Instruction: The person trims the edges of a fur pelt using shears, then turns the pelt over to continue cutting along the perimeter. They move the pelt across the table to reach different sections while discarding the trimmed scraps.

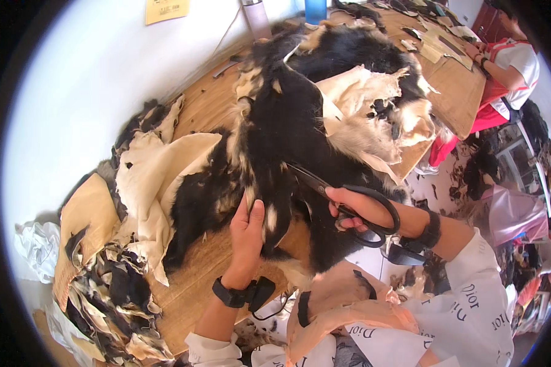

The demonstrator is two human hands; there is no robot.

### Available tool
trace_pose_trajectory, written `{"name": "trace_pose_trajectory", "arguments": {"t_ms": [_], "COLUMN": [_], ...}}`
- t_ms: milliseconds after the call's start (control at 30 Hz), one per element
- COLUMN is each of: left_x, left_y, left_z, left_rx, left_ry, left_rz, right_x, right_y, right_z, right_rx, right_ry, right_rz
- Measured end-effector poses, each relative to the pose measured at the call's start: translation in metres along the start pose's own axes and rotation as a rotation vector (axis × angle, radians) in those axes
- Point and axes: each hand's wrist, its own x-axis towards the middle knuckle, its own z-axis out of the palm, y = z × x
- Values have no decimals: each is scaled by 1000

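Observation:
A large black, cream-patched fur pelt (294,104) is spread over the wooden table (205,92), with a pale skin side (361,92) turned up at its upper right. My left hand (248,232) grips a strip of the fur near its lower middle, thumb up. My right hand (355,208) is closed around the handles of large black-handled scissors (309,177), whose blades reach into the fur just above and right of my left hand. The blade tips are partly hidden in the fur. Another pelt with cream skin (153,177) lies to the left.
Fur scraps (113,293) and tan card (86,214) crowd the table's left end. A pink bottle (257,18) and blue bottle (316,11) stand by the wall. A co-worker (505,73) works at the far right end. Scraps and a pink bag (511,214) lie beside the table at right.

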Motion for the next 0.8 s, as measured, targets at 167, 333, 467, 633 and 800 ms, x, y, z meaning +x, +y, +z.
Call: {"name": "trace_pose_trajectory", "arguments": {"t_ms": [167,333,467,633,800], "left_x": [-1,-2,-3,-12,-10], "left_y": [-3,7,12,9,12], "left_z": [-10,-5,-4,-14,-11], "left_rx": [4,-22,-67,-37,-56], "left_ry": [-23,36,50,103,132], "left_rz": [-78,-84,-139,-211,-274], "right_x": [2,18,29,35,51], "right_y": [-28,-57,-64,-62,-68], "right_z": [-16,-25,-29,-29,-14], "right_rx": [-879,-1182,-1192,-1245,-1027], "right_ry": [145,33,-30,-60,-46], "right_rz": [-96,-183,-180,-262,-142]}}
